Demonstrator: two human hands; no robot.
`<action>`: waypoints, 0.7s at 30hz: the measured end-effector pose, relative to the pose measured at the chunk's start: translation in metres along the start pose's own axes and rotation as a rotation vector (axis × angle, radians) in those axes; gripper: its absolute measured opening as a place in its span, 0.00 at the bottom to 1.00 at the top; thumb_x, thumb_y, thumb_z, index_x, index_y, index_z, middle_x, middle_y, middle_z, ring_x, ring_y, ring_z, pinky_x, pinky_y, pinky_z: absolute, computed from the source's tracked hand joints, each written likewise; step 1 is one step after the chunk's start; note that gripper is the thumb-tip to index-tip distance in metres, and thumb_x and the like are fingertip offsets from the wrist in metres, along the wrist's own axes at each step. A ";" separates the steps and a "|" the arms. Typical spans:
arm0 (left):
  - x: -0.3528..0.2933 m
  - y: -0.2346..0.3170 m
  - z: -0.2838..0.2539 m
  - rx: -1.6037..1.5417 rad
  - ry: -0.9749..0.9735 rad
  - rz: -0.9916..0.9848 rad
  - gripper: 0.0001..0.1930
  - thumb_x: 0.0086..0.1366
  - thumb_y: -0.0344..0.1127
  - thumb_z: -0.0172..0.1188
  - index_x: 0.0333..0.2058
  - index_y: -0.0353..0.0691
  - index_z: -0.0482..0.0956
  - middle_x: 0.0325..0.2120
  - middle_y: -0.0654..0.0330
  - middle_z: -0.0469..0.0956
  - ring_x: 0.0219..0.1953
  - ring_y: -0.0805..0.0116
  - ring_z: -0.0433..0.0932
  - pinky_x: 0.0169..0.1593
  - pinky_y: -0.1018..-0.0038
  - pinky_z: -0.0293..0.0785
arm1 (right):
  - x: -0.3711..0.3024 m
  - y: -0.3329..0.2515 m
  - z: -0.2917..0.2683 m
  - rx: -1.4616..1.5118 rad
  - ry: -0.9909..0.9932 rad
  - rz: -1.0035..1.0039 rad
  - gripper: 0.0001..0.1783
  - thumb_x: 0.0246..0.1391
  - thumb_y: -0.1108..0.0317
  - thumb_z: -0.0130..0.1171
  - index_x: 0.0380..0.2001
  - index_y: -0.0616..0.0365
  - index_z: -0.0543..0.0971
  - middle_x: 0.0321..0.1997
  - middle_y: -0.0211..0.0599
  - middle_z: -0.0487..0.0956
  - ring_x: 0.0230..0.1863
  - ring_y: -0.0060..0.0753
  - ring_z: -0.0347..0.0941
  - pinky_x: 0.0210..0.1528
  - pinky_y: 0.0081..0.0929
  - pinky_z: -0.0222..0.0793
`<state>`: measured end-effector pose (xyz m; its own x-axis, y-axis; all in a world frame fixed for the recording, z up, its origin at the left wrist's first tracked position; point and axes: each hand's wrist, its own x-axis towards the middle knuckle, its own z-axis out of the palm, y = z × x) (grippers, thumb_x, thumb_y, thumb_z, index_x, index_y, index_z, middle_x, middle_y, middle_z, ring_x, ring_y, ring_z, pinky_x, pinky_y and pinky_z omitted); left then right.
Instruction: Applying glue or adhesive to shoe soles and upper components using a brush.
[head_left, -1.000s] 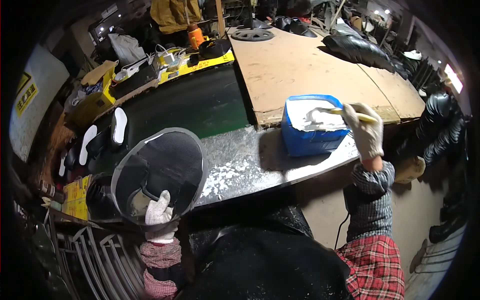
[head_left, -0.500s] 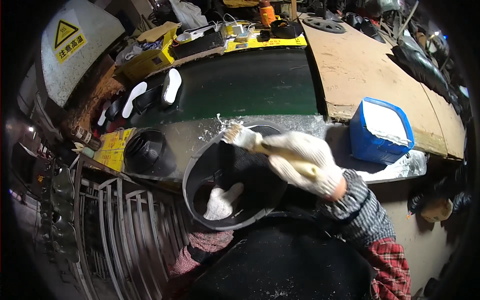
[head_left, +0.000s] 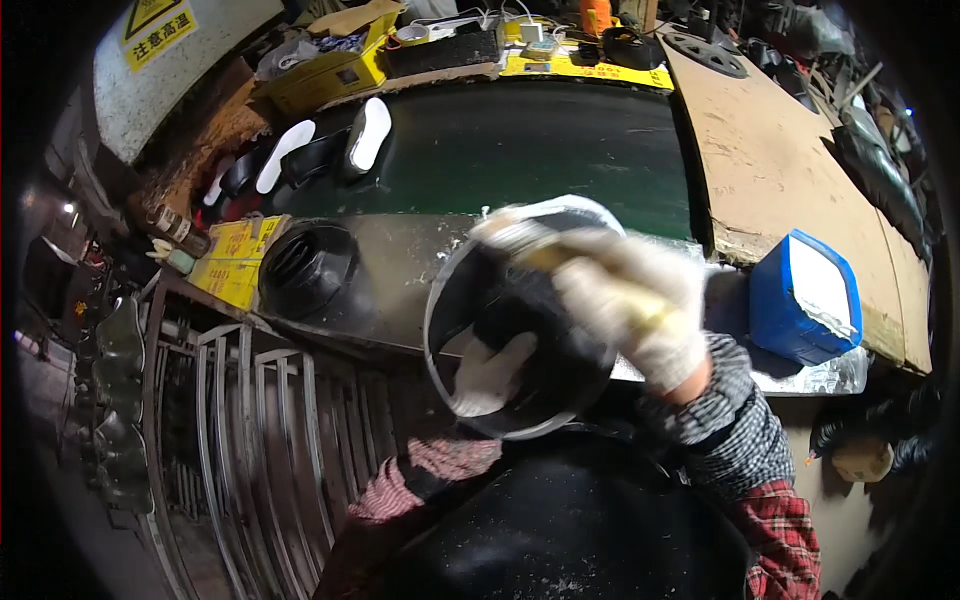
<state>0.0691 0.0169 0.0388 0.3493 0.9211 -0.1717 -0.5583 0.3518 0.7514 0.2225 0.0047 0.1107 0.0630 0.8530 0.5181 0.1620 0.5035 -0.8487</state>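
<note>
A wide black open-ended band (head_left: 565, 355), like a large loop, is held up over the near edge of the bench, its rim showing white around much of the edge. My left hand (head_left: 490, 375), in a white knit glove, shows inside the loop and supports it from within, thumb apart from the fingers. My gloved right hand (head_left: 640, 300), smeared by motion, is wrapped round the handle of a brush (head_left: 515, 235). The brush's bristle end is at the loop's far left rim; blur hides whether it touches.
A blue tub (head_left: 785, 310) of white paste stands at the right of the bench. Black shoes with white soles (head_left: 368, 135) lie on the dark green belt (head_left: 540, 150). A black round part (head_left: 310, 265) sits at left, above metal racks (head_left: 260, 420).
The view has shifted a little. The loop has turned or tilted, and its far rim now looks whiter. My right hand with the brush is moving along that rim.
</note>
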 end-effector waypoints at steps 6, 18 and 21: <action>0.053 0.002 -0.086 1.087 -0.187 0.148 0.10 0.68 0.32 0.50 0.43 0.34 0.73 0.34 0.61 0.79 0.28 0.75 0.77 0.27 0.78 0.72 | -0.027 -0.054 0.029 -0.186 -0.403 -0.348 0.13 0.53 0.61 0.60 0.39 0.53 0.80 0.28 0.36 0.80 0.28 0.38 0.78 0.32 0.30 0.75; 0.001 0.030 0.000 0.417 -0.156 -0.137 0.13 0.67 0.31 0.52 0.46 0.31 0.75 0.32 0.54 0.81 0.28 0.67 0.81 0.32 0.74 0.79 | -0.121 -0.020 -0.083 -0.408 -0.106 0.029 0.08 0.60 0.71 0.54 0.31 0.64 0.79 0.21 0.30 0.75 0.21 0.23 0.71 0.20 0.21 0.66; 0.000 0.013 -0.011 0.355 -0.107 -0.068 0.13 0.66 0.31 0.52 0.46 0.31 0.75 0.31 0.55 0.81 0.27 0.68 0.80 0.31 0.75 0.78 | -0.089 -0.012 -0.104 -0.321 0.362 0.152 0.08 0.60 0.71 0.55 0.30 0.64 0.79 0.23 0.33 0.77 0.21 0.22 0.71 0.22 0.19 0.66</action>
<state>0.0533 0.0228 0.0413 0.4639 0.8683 -0.1756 -0.2420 0.3149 0.9178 0.3177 -0.0914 0.0865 0.4378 0.7823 0.4431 0.4156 0.2610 -0.8713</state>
